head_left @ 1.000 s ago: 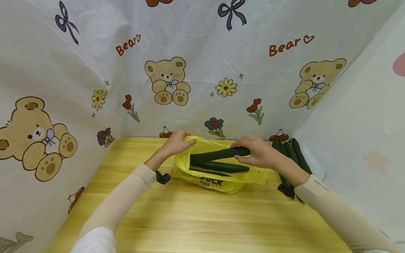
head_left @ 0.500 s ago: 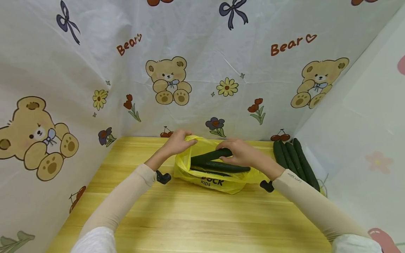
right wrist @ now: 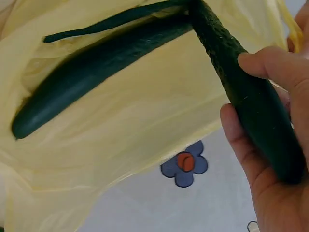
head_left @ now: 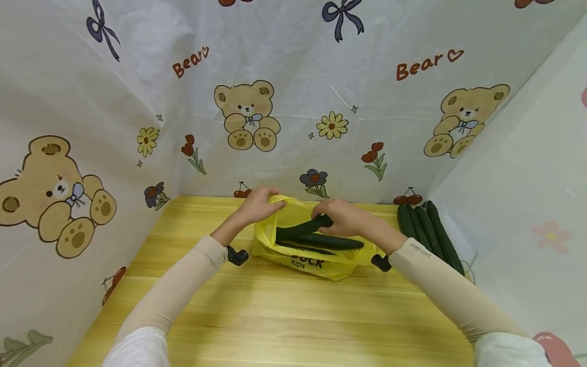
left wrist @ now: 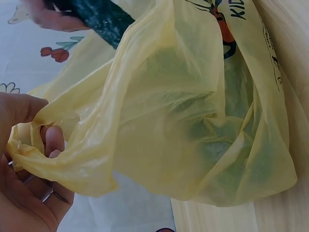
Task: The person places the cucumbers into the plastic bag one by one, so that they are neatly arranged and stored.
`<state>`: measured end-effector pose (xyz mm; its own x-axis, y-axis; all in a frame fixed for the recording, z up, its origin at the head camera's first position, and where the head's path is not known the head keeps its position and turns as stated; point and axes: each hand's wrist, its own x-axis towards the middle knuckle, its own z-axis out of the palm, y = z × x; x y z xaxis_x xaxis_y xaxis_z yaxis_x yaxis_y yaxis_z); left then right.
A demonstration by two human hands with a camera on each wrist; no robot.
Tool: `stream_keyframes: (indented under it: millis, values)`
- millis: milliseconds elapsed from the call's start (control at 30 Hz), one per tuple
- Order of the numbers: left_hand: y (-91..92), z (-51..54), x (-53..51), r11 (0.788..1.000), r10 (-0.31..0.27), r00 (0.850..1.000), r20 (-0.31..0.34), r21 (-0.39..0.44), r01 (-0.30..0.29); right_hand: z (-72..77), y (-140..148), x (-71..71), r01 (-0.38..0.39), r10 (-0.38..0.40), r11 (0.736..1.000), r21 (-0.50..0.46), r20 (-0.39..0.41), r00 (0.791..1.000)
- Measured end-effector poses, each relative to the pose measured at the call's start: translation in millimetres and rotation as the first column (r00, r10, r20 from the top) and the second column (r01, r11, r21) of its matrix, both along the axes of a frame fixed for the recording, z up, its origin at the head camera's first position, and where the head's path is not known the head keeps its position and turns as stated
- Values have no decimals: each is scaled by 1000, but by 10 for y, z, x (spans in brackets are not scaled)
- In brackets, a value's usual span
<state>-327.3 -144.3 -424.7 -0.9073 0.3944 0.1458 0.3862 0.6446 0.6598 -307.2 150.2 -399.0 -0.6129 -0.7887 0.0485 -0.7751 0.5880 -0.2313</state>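
Observation:
A yellow plastic bag [head_left: 293,261] with dark print lies on the table, its mouth spread. My left hand [head_left: 259,206] pinches the bag's rim at the left handle; in the left wrist view the thumb and fingers [left wrist: 21,108] are curled round the gathered plastic. Over the opening, my right hand [head_left: 341,218] grips a dark green cucumber [head_left: 300,229] near its right end, with its far end down inside the bag. Below it another cucumber [right wrist: 91,77] lies in the bag, beside a thin dark green strip [right wrist: 111,21], perhaps one more cucumber mostly covered by plastic.
Several cucumbers [head_left: 428,232] lie side by side at the table's right rear, against the side sheet. The wooden table [head_left: 284,321] reaches toward me in front of the bag. A printed white sheet [head_left: 293,66] stands close behind. Dark camera mounts jut from both wrists.
My right hand has moved left over the bag with the cucumber, whose left end goes deeper into it. My left hand keeps its hold on the rim.

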Motion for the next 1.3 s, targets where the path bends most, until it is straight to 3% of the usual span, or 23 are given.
stream_keyframes:
  millis: [233, 567, 667, 833, 1033, 1300]
  values:
    - [-5, 29, 5, 1000, -3, 1000, 9, 13, 3, -47, 66, -12, 45, -58, 982, 181, 69, 996]
    - [-6, 5, -1, 1000, -2, 1000, -2, 25, 2, -175, 104, -62, 28, -94, 953, 302, 209, 973]
    - [-10, 3, 6, 1000, -9, 1000, -4, 27, 10, -175, 106, -63, 31, -91, 963, 268, 214, 973]
    - [-9, 5, 11, 999, -10, 1000, -4, 33, 10, -35, 109, -49, 36, -60, 989, 143, 162, 985]
    - [-6, 0, 6, 999, -12, 1000, -12, 31, 12, 67, 212, -18, 50, -71, 990, 132, 165, 984]
    - [-5, 2, 29, 1000, -8, 1000, -25, 25, 9, 58, 564, 72, 110, -130, 988, 108, 195, 972]
